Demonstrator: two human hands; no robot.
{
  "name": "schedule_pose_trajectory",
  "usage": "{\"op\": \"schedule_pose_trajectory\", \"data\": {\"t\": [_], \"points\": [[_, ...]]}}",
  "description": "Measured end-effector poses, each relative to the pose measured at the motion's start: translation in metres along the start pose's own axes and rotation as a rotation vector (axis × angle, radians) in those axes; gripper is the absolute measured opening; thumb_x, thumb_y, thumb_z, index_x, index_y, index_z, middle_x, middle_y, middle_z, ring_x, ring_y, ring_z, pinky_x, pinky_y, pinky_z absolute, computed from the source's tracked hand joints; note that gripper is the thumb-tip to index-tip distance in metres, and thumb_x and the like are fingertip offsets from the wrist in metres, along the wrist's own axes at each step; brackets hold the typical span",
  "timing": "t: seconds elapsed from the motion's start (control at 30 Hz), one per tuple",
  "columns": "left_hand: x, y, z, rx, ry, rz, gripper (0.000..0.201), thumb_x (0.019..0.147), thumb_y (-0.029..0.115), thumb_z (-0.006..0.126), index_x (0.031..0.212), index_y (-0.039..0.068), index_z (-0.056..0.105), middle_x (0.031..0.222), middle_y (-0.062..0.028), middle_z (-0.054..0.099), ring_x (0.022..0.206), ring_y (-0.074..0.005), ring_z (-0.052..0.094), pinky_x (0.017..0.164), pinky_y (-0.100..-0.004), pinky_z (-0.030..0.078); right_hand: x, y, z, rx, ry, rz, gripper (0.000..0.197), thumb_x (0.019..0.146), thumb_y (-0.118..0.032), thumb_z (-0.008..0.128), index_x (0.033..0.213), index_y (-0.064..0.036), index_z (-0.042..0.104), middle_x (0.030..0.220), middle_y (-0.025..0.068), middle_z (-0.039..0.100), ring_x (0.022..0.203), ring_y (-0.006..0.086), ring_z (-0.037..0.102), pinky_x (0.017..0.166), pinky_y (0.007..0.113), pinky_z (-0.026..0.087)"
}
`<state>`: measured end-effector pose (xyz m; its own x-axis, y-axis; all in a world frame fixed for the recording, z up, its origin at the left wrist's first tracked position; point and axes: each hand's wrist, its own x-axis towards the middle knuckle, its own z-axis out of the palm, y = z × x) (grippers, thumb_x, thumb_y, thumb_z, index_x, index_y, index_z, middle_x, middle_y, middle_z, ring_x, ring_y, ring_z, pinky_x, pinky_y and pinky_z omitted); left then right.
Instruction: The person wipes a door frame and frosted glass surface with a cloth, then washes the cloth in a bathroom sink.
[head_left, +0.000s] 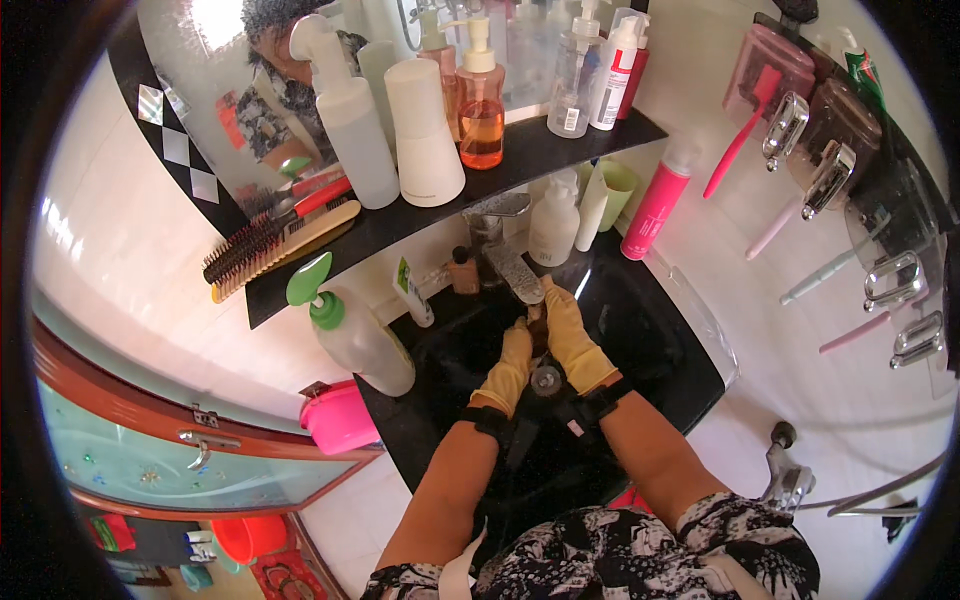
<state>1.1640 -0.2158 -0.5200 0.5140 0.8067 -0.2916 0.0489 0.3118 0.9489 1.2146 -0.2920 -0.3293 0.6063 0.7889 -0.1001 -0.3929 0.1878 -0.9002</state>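
Both my hands wear pale yellow gloves with dark bands at the wrists, and meet over the black glossy basin (650, 340). My left hand (507, 365) has its fingers closed just below the spout of the tap (513, 272). My right hand (572, 345) is closed too, its fingertips beside the spout's end. Between the two hands a small brownish thing (539, 328) shows; its kind is mostly hidden by the gloves. Right below them lies the round metal drain (545, 380).
Behind the tap runs a black shelf (520, 152) with several pump bottles and hairbrushes (270, 245). A green-topped pump bottle (355, 340), a small tube (412, 292), a white pump bottle (553, 222) and a pink can (656, 207) stand around the basin. Toothbrush holders line the right wall.
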Motion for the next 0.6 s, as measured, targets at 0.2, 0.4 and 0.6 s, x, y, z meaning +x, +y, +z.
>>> {"op": "schedule_pose_trajectory", "data": {"t": [0.2,0.4,0.6], "points": [[-0.096,0.139,0.048,-0.481,-0.322,-0.543,0.058,0.086,0.055,0.049,0.124,0.010,0.048,0.116,-0.0078,0.055,0.095,-0.0228,0.058,0.074,-0.0393,0.051,0.004,-0.030,-0.045,-0.196,-0.036,-0.111,0.024,0.093,-0.024,0.054,0.090,-0.0028,0.064,0.076,-0.0001,0.061,0.067,0.0087,0.054,0.061,0.022,0.042],[-0.083,0.128,0.035,-0.270,-0.307,0.040,0.040,0.090,0.036,0.053,0.122,0.013,0.045,0.110,-0.0111,0.055,0.094,-0.0312,0.059,0.069,-0.0427,0.052,0.004,-0.022,-0.077,-0.535,-0.251,-0.211,0.040,0.090,-0.025,0.055,0.123,-0.0041,0.048,0.113,0.0107,0.056,0.086,0.0188,0.061,0.079,0.025,0.048],[-0.096,0.136,0.009,0.386,0.009,0.547,0.024,0.080,0.007,0.060,0.104,0.005,0.058,0.107,-0.0103,0.056,0.096,-0.0243,0.057,0.084,-0.0348,0.048,-0.016,-0.041,-0.053,-0.249,-0.127,0.557,0.062,0.088,-0.034,0.057,0.138,-0.0070,0.032,0.124,0.0147,0.049,0.100,0.0259,0.059,0.085,0.035,0.050]]}}
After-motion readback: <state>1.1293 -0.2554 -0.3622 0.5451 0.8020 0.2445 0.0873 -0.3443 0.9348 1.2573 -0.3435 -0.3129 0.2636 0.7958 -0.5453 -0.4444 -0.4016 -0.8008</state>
